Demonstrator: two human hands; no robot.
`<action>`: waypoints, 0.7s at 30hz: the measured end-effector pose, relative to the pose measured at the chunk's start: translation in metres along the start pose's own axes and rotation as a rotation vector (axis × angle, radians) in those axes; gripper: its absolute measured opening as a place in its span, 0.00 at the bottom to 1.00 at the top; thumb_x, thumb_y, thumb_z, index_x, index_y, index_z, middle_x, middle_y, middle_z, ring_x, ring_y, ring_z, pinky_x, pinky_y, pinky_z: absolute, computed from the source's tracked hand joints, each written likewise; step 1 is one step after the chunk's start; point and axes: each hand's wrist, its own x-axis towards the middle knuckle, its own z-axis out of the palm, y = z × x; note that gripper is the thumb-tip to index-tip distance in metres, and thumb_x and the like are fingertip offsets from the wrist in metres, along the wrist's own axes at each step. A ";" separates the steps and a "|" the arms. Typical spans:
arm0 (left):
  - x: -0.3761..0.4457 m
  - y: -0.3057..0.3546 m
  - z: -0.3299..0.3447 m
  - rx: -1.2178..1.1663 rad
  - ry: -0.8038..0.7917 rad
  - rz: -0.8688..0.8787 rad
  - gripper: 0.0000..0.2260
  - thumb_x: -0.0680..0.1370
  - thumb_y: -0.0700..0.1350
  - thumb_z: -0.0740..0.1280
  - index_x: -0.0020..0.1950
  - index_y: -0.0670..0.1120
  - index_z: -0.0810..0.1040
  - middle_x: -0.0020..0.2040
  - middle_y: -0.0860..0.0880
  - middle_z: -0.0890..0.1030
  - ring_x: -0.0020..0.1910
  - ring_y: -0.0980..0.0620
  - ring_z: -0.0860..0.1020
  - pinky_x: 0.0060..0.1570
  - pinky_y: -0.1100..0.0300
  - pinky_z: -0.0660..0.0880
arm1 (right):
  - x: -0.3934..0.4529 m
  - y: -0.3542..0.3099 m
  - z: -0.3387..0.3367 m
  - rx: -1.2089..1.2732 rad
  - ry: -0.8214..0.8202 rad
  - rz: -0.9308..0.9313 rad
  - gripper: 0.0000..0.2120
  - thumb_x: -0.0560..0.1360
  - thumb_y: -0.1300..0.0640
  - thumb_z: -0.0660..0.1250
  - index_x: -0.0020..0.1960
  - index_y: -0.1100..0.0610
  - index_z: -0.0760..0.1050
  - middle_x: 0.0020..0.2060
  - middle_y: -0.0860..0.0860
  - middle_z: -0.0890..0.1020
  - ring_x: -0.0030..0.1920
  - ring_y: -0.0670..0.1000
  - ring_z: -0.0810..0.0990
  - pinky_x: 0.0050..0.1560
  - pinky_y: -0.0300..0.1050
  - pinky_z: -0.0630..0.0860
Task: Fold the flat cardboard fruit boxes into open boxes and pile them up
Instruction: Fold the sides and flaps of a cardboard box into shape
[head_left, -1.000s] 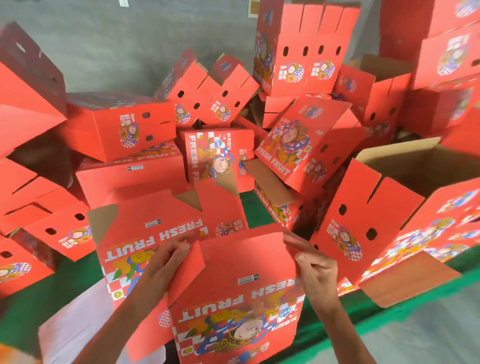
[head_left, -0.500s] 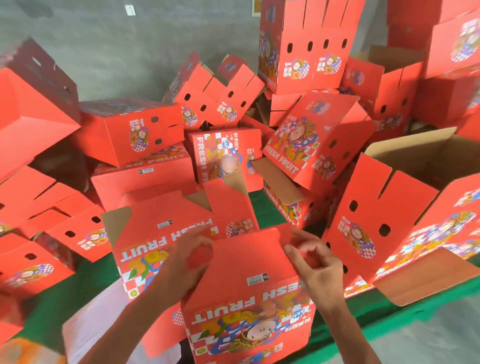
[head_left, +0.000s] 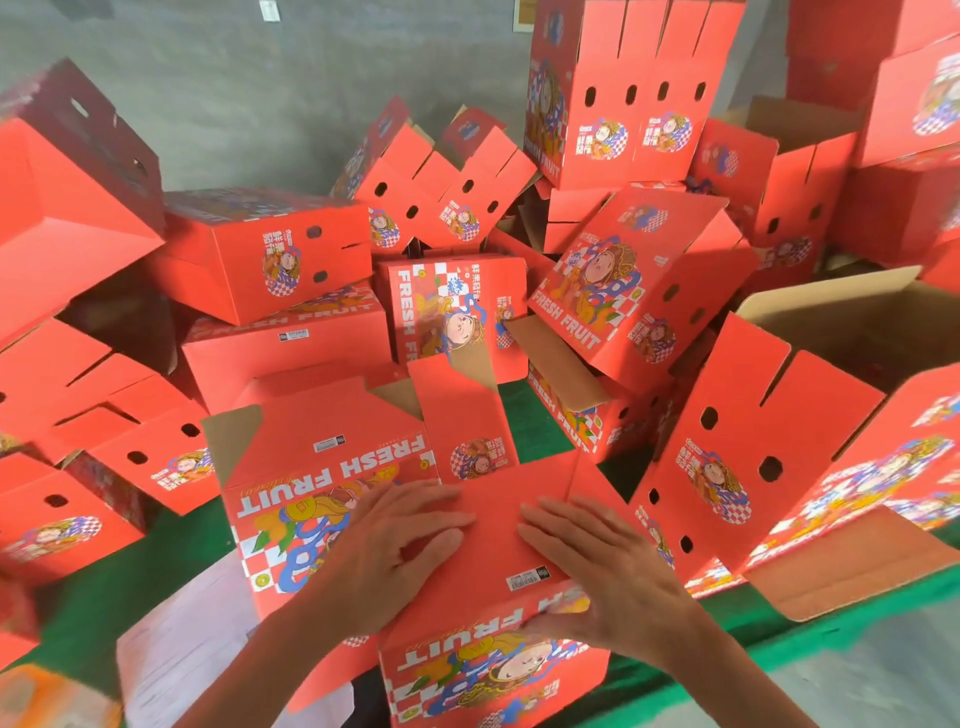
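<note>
Both hands lie flat, fingers spread — left hand (head_left: 395, 551) and right hand (head_left: 608, 577) pressing the red box (head_left: 498, 519) flaps down; beyond the fingertips, piled boxes (head_left: 270, 254).

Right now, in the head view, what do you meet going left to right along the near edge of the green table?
White flat sheet → left hand pressing the red cardboard fruit box → right hand → brown flap of the open red box.
</note>
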 end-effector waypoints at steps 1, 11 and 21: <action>0.001 0.001 0.001 0.007 -0.011 -0.007 0.16 0.82 0.65 0.56 0.63 0.66 0.80 0.70 0.71 0.70 0.73 0.65 0.65 0.75 0.46 0.58 | -0.001 0.001 0.003 0.009 0.019 -0.019 0.36 0.72 0.28 0.71 0.67 0.56 0.81 0.70 0.48 0.78 0.71 0.48 0.76 0.67 0.55 0.76; 0.014 -0.002 -0.001 0.216 -0.220 -0.117 0.26 0.75 0.75 0.58 0.72 0.70 0.69 0.79 0.68 0.55 0.78 0.64 0.49 0.77 0.55 0.40 | 0.007 0.012 0.013 0.006 0.009 -0.142 0.29 0.75 0.29 0.64 0.51 0.55 0.85 0.48 0.46 0.86 0.48 0.49 0.84 0.51 0.46 0.80; 0.003 0.011 -0.006 0.245 -0.331 -0.159 0.54 0.60 0.87 0.56 0.80 0.67 0.46 0.79 0.68 0.37 0.77 0.64 0.31 0.76 0.43 0.28 | 0.009 0.025 0.018 0.009 0.302 0.519 0.25 0.84 0.41 0.56 0.67 0.60 0.73 0.62 0.53 0.76 0.63 0.58 0.75 0.68 0.55 0.69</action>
